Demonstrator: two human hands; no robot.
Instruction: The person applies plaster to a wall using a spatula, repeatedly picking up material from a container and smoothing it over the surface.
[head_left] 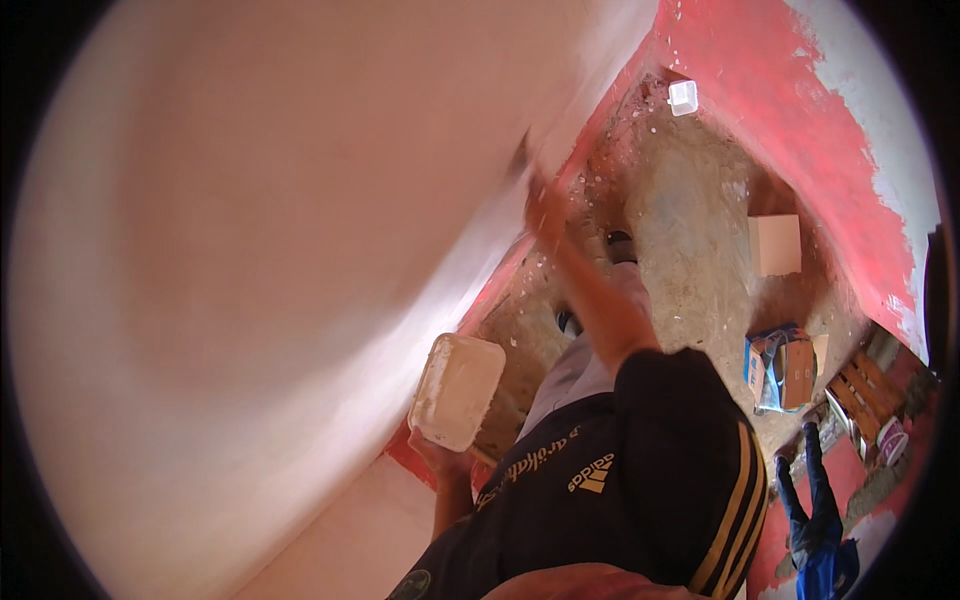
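Note:
My left hand (438, 456) grips the lower edge of a shallow off-white plastic tub (457, 392), held close to the wall and smeared with pale material. My right arm reaches forward, and my right hand (546, 212) is blurred by motion at the wall. It is closed around a thin, dark flat-bladed tool (521, 156) whose edge lies against or very near the surface; smear hides its exact kind. The wall (300, 220) is pale pinkish, with a brighter strip low down and a red band along its foot.
My feet stand on a stained concrete floor (690, 220). A small white container (683, 98) sits in the far corner. To the right are a cardboard box (775, 245), a blue-and-brown box (785, 370), a wooden slatted piece (868, 392), a bucket (892, 440) and another person (822, 520).

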